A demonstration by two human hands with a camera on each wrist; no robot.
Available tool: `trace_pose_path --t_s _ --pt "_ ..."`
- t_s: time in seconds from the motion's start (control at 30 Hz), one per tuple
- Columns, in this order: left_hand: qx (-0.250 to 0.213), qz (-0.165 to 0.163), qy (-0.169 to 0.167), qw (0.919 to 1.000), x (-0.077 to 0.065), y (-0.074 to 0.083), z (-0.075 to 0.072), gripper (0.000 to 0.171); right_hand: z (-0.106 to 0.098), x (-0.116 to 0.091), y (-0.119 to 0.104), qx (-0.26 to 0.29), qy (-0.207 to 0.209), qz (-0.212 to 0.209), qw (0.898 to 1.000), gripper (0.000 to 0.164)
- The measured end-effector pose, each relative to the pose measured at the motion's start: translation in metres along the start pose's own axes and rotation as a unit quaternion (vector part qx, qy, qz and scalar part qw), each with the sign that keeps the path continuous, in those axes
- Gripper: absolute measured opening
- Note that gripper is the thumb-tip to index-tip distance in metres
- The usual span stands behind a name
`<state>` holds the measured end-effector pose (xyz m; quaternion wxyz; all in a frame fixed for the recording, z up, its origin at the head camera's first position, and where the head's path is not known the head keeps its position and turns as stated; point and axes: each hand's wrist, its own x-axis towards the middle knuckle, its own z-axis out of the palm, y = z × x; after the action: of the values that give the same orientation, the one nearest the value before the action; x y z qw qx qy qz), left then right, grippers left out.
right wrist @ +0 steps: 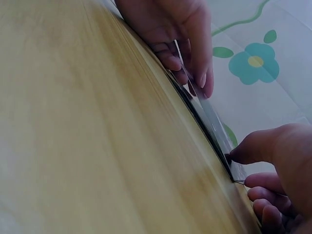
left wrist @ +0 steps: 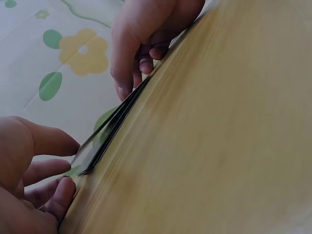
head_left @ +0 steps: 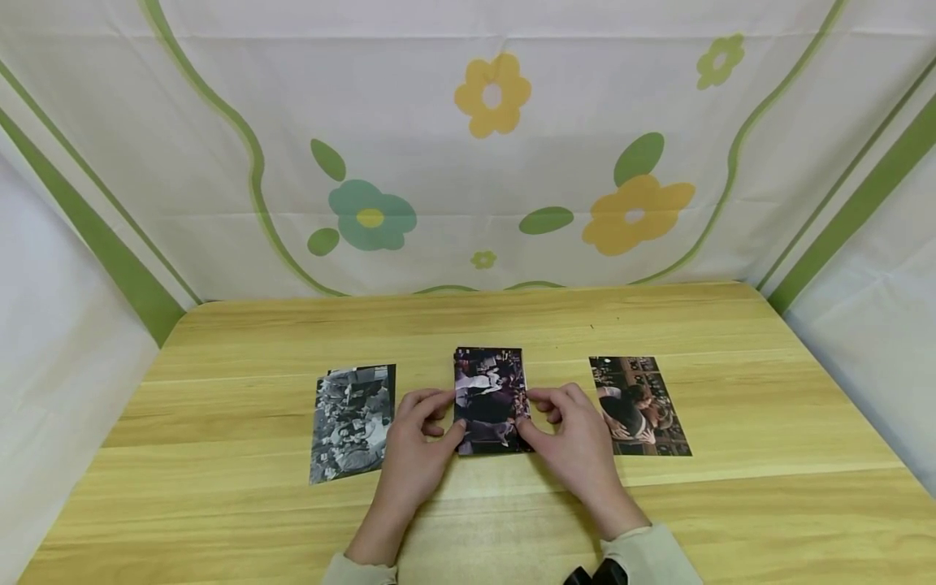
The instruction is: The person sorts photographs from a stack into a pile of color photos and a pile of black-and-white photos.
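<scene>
A colour photo print [head_left: 488, 398] showing a dark crowd scene lies on top of a small stack in the middle of the table. My left hand [head_left: 418, 447] pinches its left edge between thumb and fingers. At the opposite edge, my right hand [head_left: 576, 443] grips the print the same way. Side-on in the right wrist view, the top print [right wrist: 214, 129] is raised at a slant above dark layers. Thin dark edges of the stack [left wrist: 114, 129] also show in the left wrist view, where the printed faces are hidden.
To the left, a black-and-white photo [head_left: 353, 426] lies over another dark-edged print. A colour photo [head_left: 640, 406] lies tilted on the right, close to my right hand. Behind the wooden table [head_left: 219, 504] hangs a white flowered cloth [head_left: 439, 162].
</scene>
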<state>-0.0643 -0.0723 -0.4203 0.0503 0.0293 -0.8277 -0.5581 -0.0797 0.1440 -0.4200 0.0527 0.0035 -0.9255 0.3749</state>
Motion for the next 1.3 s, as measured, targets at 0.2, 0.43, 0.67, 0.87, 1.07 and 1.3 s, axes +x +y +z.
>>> trace_pose_path --t_s 0.2,0.43,0.67,0.87,1.07,1.3 --pt "-0.029 -0.013 -0.002 0.9995 0.0002 0.0003 -0.0004 0.041 0.0006 0.0004 0.0003 0.002 -0.003 0.005 1.0 0.039" --pt "-0.045 -0.025 -0.01 0.9986 -0.0017 0.0017 -0.0003 0.04 0.0013 0.001 0.0009 0.001 -0.001 0.007 1.0 0.04" --pt "-0.024 -0.02 0.003 0.9995 -0.0019 0.0014 0.0023 0.039 0.0013 -0.0001 -0.0036 0.013 -0.007 0.011 1.0 0.042" --pt "-0.025 -0.019 0.002 0.9995 -0.003 0.0014 0.0027 0.039 0.0015 0.0 -0.0064 0.023 -0.014 0.027 0.999 0.05" --pt "-0.033 -0.022 0.0 0.9992 -0.0033 0.0009 0.0023 0.039 0.0025 0.0 -0.0056 0.045 -0.012 0.038 0.998 0.052" --pt "-0.034 -0.025 -0.001 0.9991 -0.0021 0.0004 0.0021 0.039 0.0011 -0.0015 -0.0078 0.088 -0.002 0.033 0.996 0.05"
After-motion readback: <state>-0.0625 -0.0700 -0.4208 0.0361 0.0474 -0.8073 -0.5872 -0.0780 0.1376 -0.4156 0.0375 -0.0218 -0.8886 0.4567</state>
